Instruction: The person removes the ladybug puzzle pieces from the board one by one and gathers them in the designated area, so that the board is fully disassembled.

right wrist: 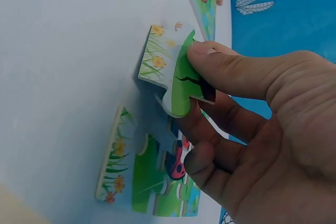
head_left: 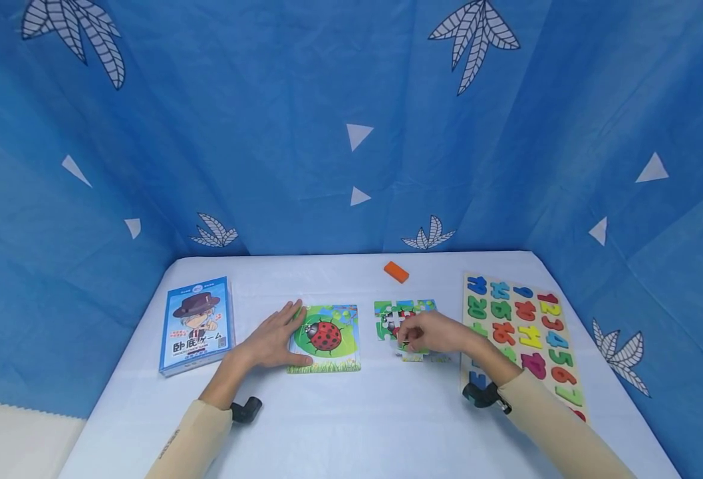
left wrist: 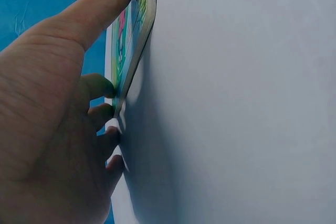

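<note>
My right hand [head_left: 431,332] pinches a puzzle piece [right wrist: 173,72] between thumb and fingers, above the table. Yellow flowers, grass and a green patch with a dark line are printed on it. Below and beside it lie joined puzzle pieces [right wrist: 149,174] showing parts of a ladybug; in the head view the hand hides some of them [head_left: 384,309]. To the left, a square ladybug board [head_left: 346,349] lies on the table. My left hand [head_left: 273,339] rests at its left edge, fingers spread and fairly straight, thumb along the lower corner.
A blue game box [head_left: 197,322] lies at the left. An orange block [head_left: 396,271] is at the back. On the right, partly under my right forearm, lies a number board [head_left: 525,332] with colourful numerals. A blue curtain [head_left: 303,133] surrounds the white table [head_left: 351,426].
</note>
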Demonstrator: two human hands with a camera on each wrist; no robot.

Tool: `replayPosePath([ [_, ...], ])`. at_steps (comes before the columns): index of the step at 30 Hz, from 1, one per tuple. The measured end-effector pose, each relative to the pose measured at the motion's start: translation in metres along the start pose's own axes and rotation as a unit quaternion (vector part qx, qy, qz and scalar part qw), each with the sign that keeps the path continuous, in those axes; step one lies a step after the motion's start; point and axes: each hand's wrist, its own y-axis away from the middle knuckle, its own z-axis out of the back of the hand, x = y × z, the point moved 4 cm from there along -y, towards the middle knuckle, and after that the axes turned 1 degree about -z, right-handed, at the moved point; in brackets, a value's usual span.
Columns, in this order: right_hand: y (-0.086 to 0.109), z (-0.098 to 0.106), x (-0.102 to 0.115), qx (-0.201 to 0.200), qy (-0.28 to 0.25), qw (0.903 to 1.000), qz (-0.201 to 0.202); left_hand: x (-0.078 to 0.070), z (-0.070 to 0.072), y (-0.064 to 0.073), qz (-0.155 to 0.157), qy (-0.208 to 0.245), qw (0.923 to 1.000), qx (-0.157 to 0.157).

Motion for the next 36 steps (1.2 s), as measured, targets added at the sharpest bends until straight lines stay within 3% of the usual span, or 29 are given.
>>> replayPosePath([
  [13, -0.0007, -0.0035, -0.0006, -0.038, 0.050, 0.9980, 0.008, 0.0012, -0.0015, -0.0009, -0.001, 0.000, 1.0000, 0.000],
  [36, 0.0018, -0.0090, -0.0016, -0.054, 0.071, 0.9960, -0.005, 0.0007, -0.0006, 0.0009, -0.002, -0.013, 0.9999, -0.005],
])
